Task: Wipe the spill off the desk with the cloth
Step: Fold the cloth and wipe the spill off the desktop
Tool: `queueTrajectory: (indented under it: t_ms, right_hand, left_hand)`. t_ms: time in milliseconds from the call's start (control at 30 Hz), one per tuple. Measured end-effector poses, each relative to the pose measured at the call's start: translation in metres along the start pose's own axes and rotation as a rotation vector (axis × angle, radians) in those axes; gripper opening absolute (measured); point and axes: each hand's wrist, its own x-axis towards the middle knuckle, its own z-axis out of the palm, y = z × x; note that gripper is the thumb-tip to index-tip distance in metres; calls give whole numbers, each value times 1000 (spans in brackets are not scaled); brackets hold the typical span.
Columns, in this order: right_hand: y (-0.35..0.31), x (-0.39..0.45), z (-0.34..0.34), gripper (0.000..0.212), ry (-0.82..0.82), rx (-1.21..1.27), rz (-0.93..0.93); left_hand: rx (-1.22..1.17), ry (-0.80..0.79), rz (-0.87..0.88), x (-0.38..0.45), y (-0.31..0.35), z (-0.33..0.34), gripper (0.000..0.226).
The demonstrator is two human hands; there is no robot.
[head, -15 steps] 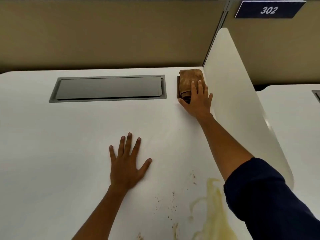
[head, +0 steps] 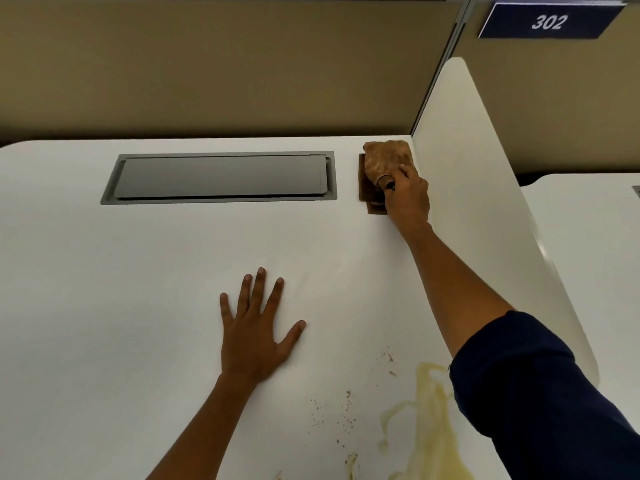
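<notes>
A crumpled brown cloth [head: 384,159] lies at the far right corner of the white desk [head: 104,306], against the side divider. My right hand [head: 408,199] reaches out to it, fingers curled around its near edge and gripping it. My left hand [head: 256,336] rests flat on the desk's middle, fingers spread, holding nothing. A yellowish spill [head: 429,420] with brown specks [head: 332,414] beside it spreads over the near right part of the desk, partly hidden by my dark blue sleeve.
A grey recessed cable flap [head: 221,176] sits in the desk's back centre. A white divider panel [head: 485,202] stands along the right edge. A tan partition wall [head: 207,64] runs behind, with a "302" sign [head: 549,21]. Another desk [head: 588,237] lies to the right.
My right hand's fingers, flat on the cloth before, have curled and closed around it. The left hand has stayed put.
</notes>
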Motion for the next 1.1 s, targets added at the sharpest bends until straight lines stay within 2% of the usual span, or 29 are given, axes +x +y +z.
queueTrajectory:
  t_ms: [200,367,500,767,1100]
  right_hand:
    - [5,-9,-8,32,41,322,12]
    - [10,-29,-21,35,-25,648,90]
    - [13,-58,-28,35,-61,781,107]
    - [28,-137,-30,23,-89,599,7]
    - [29,-242,-45,42,-112,332,-125]
  left_hand:
    - [-23,6,0,0,-1,1,85]
    - [-29,13,1,0,-1,1,85]
    - [-40,12,2,-1,-1,1,85]
    - [-41,-33,17,-2,-1,-5,89]
    - [-157,-181,47,-29,-14,-19,101]
